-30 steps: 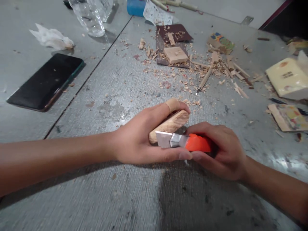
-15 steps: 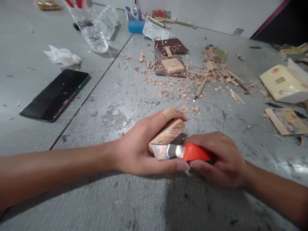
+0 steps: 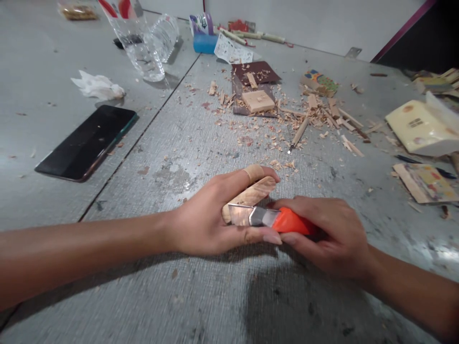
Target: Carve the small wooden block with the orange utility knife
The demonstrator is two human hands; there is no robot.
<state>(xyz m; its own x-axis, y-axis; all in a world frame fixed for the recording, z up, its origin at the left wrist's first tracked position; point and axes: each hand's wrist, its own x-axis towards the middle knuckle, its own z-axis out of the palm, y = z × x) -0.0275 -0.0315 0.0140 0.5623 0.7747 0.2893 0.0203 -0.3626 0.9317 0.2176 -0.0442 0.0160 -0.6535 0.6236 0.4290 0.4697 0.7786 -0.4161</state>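
Observation:
My left hand (image 3: 211, 215) is wrapped round a small wooden block (image 3: 253, 193), with the index finger along its far side and the thumb along the near side. A bandage (image 3: 253, 172) covers part of that index finger. In my right hand (image 3: 330, 234) is a utility knife (image 3: 292, 222) with an orange-red body, its handle partly hidden by the palm. The broad metal blade lies across the near end of the block, between it and my left thumb. My right thumb is close to the tip of my left thumb.
Wood shavings, a carving tool (image 3: 298, 135) and a flat wood piece (image 3: 258, 101) on dark sandpaper (image 3: 238, 91) lie beyond my hands. A phone (image 3: 88, 143), crumpled tissue (image 3: 96, 86) and plastic cup (image 3: 143, 55) are left; a tissue pack (image 3: 418, 126) and painted block (image 3: 426, 183) right.
The knife blade has tilted and shifted slightly up over the block's near end, its flat face turned differently. My left hand keeps its hold; the whole view has shifted a little.

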